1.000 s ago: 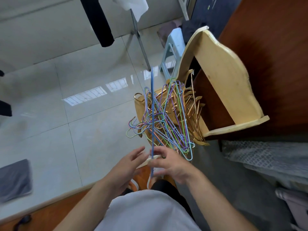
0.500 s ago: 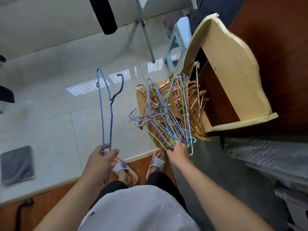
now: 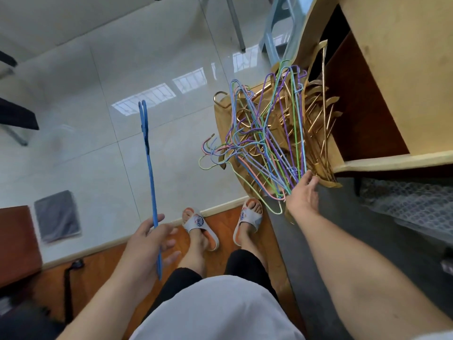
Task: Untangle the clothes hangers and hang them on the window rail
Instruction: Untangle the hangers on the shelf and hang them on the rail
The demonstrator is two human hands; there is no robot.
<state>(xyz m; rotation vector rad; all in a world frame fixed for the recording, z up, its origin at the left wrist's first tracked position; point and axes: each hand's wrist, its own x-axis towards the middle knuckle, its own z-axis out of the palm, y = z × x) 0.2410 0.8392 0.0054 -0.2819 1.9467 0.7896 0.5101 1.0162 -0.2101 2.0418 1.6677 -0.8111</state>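
A tangled heap of coloured wire hangers (image 3: 267, 146) lies over gold hangers (image 3: 318, 119) on a tan seat (image 3: 220, 114) to my right. My right hand (image 3: 302, 196) reaches to the heap's near edge, fingers fairly straight, fingertips touching the lowest wires. My left hand (image 3: 149, 241) holds a single blue hanger (image 3: 148, 155) by its lower end, well clear of the heap. That hanger stands upright and edge-on, its hook pointing away over the tiled floor. No window rail is in view.
A pale wooden chair frame (image 3: 392, 69) stands right of the heap, a light blue stool (image 3: 277, 33) and a metal pole (image 3: 235, 23) behind it. Bubble wrap (image 3: 404, 204) lies at the right. A grey cloth (image 3: 57, 217) lies on the floor at left. My slippered feet (image 3: 201, 227) are below.
The blue hanger has come out of the heap and swung left in my left hand, turning edge-on. My right hand let it go and moved back to the heap's near edge.
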